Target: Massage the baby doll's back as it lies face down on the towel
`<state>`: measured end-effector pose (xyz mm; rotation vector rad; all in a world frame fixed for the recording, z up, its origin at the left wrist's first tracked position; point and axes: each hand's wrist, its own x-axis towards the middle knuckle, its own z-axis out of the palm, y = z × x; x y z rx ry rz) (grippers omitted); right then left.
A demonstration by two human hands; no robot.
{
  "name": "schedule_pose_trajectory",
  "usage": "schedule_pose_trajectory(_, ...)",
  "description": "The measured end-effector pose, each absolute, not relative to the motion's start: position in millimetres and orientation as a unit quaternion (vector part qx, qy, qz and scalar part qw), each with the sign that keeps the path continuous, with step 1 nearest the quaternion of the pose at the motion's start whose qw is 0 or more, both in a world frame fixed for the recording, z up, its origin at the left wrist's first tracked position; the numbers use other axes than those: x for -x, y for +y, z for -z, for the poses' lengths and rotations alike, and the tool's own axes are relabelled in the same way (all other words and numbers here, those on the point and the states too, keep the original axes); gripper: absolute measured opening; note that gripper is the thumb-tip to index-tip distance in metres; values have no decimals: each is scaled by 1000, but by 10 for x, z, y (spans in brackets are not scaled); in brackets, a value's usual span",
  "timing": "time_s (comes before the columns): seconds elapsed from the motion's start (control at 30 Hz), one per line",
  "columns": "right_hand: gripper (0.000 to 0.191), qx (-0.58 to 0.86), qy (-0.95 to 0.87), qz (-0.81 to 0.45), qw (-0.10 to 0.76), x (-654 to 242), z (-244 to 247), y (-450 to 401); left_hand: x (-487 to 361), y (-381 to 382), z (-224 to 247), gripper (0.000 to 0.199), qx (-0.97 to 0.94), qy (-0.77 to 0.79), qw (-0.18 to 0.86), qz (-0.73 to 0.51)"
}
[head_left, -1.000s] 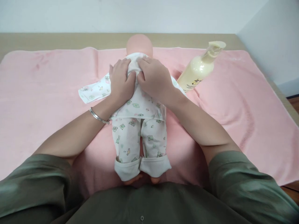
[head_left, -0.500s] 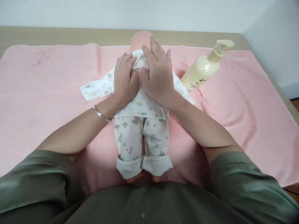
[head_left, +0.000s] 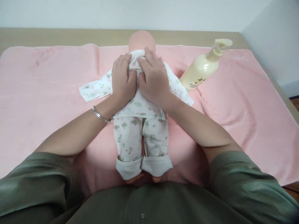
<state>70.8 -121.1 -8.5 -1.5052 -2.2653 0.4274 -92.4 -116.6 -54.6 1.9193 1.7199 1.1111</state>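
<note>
A baby doll (head_left: 142,40) lies with its head away from me and its feet near my body. It wears a white printed top (head_left: 140,104) and matching trousers (head_left: 130,137) with the cuffs turned up. My left hand (head_left: 122,77) rests flat on the left of the doll's upper body, fingers stretched out, a silver bangle (head_left: 101,114) at the wrist. On the right of the upper body lies my right hand (head_left: 155,81), its fingers extended over the top near the neck. The two thumbs almost meet in the middle. Neither hand grips anything.
A pale yellow pump bottle (head_left: 201,68) stands close to the doll's sleeve on the right. Under everything spreads a pink blanket (head_left: 46,102), rumpled at the right. The wooden table edge (head_left: 70,36) runs along a white wall (head_left: 116,14) at the back.
My right hand has come down and slightly toward me, its raised fingers lowering onto the top, so more of the doll's head shows. My left hand stays in nearly the same place.
</note>
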Motion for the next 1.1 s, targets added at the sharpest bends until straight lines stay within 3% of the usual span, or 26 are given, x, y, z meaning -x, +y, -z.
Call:
schedule_pose_trajectory(0.1, 48, 529, -813, -167, 174, -699, 108, -1180, 918, -1172, 544, 38, -668, 610, 166, -393)
schedule_pose_trajectory(0.33, 67, 559, -770, -64, 301, -789, -66, -1267, 906, -1202, 506, 35, -671, 609, 176, -385)
schedule_pose_trajectory(0.57, 51, 530, -808, -197, 164, -636, 156, -1233, 940, -1171, 557, 33, -694, 602, 130, -374)
schedule_pose_trajectory(0.97, 51, 532, -797, -219, 187, -602, 190, -1224, 945, -1163, 542, 48, -685, 605, 186, -361)
schedule_pose_trajectory(1.1, 52, 531, -796, -213, 197, -604, 200, -1239, 901, -1197, 493, 43, -670, 613, 188, -375)
